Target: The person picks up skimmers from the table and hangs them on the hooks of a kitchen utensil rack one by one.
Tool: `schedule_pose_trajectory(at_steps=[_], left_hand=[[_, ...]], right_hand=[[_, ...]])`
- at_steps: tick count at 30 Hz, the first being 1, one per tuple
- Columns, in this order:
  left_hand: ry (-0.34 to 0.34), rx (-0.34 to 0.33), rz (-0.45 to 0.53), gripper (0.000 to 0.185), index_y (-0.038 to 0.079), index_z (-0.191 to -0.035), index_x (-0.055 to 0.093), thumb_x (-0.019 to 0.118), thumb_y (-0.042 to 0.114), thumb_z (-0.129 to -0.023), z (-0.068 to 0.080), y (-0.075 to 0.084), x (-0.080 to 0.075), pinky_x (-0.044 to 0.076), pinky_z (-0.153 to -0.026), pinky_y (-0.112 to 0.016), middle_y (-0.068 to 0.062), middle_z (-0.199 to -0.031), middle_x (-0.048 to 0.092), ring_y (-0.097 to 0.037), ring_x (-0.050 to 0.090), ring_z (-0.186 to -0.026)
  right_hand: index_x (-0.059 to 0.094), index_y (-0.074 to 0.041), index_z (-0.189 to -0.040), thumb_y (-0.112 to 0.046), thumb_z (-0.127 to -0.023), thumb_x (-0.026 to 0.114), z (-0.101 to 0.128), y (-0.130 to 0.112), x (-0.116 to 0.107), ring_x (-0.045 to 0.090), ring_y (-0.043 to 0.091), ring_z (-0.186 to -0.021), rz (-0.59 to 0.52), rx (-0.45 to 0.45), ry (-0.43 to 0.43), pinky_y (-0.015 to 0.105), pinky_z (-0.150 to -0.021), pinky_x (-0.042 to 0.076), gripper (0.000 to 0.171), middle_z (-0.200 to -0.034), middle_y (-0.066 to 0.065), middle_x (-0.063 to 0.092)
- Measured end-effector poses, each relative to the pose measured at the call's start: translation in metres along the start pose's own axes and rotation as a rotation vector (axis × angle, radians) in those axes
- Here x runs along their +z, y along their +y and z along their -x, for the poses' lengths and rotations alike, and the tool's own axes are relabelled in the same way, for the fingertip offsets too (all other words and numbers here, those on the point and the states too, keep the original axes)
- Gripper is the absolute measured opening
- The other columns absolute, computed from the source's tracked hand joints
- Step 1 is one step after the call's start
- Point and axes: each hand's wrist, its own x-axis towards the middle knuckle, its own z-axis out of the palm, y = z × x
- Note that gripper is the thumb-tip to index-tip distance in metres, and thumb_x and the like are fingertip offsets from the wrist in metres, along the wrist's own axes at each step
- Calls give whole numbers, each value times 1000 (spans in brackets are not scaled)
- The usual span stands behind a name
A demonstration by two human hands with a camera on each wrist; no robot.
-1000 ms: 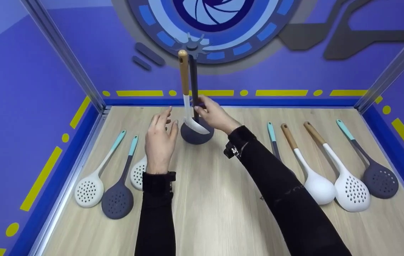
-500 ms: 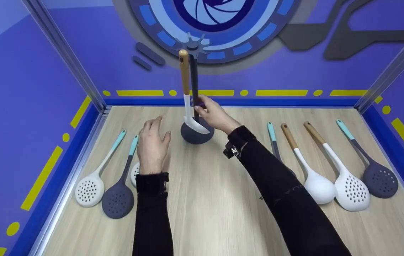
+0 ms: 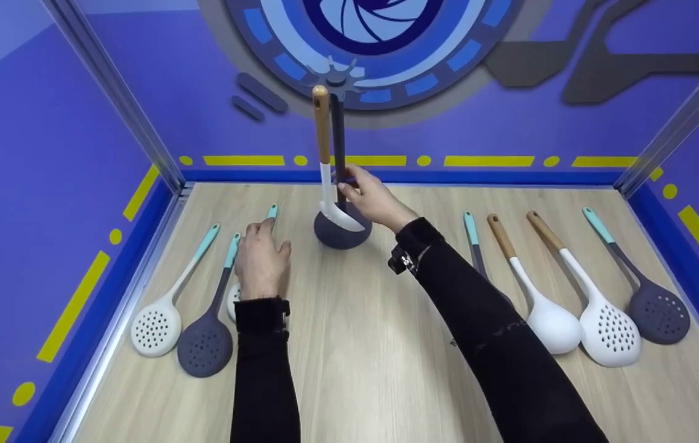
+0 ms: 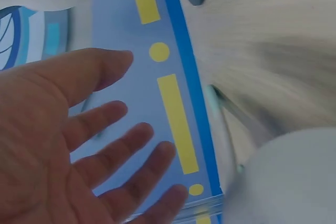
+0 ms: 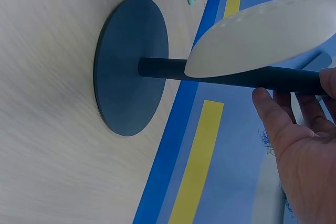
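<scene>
While right hand (image 3: 373, 198) still grips stand (image 3: 342, 227), left hand (image 3: 259, 258) lowered onto skimmer (image 3: 251, 261)

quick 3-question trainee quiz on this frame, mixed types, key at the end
1. True or false: the right hand grips the post of the dark stand.
2. Which utensil hangs upright on the stand? A) the white spoon with a wooden handle B) a dark skimmer C) a fork
3. Fill in: the left hand is over the handle of a white ______ that lies on the table.

Key: 1 true; 2 A; 3 skimmer
</scene>
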Motion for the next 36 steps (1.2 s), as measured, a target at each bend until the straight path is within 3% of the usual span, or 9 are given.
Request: schedule_pose_trajectory(at_steps=[10, 11, 17, 18, 28, 36], left_hand=[[-49, -74, -67, 60, 1, -167, 60, 72, 26, -114, 3, -8, 10, 63, -113, -68, -32, -162, 65, -55, 72, -138], [-38, -65, -64, 60, 1, -167, 61, 70, 30, -115, -3, -18, 19, 65, -110, -65, -31, -159, 67, -54, 74, -135], [-39, -81, -72, 57, -3, -161, 65, 70, 30, -115, -1, -21, 23, 66, -105, -66, -33, -150, 70, -55, 77, -127], [-54, -97, -77, 56, -4, -160, 65, 70, 27, -114, 5, -12, 15, 65, -107, -69, -35, -151, 70, -56, 77, -129], [-90, -128, -112, 52, -4, -156, 67, 71, 27, -114, 2, -16, 16, 67, -103, -66, -33, -142, 72, -54, 78, -127], [-110, -143, -85, 50, 1, -161, 67, 63, 4, -112, -3, -20, 16, 67, -106, -66, -33, -142, 72, -53, 77, -130]], right_hand=[[62, 2, -157, -10, -124, 54, -1, 2, 0, 68, 40, -153, 19, -1, -5, 52, -128, 59, 36, -158, 25, 69], [61, 2, -157, -10, -124, 54, -1, 2, 0, 68, 41, -153, 19, 1, -6, 52, -127, 59, 36, -158, 25, 69], [61, 1, -158, -10, -124, 54, 0, 2, 0, 69, 41, -151, 15, 5, -6, 52, -127, 60, 37, -158, 25, 69], [61, 2, -158, -10, -124, 54, -1, 2, 1, 68, 41, -152, 11, 5, -6, 51, -128, 59, 37, -159, 25, 69], [62, 2, -157, -10, -124, 54, -1, 3, 0, 66, 41, -156, -12, 1, -4, 52, -128, 59, 36, -159, 27, 68], [61, 2, -156, -9, -124, 54, -2, 3, 0, 66, 42, -157, -16, -5, -2, 54, -133, 54, 36, -160, 27, 68]])
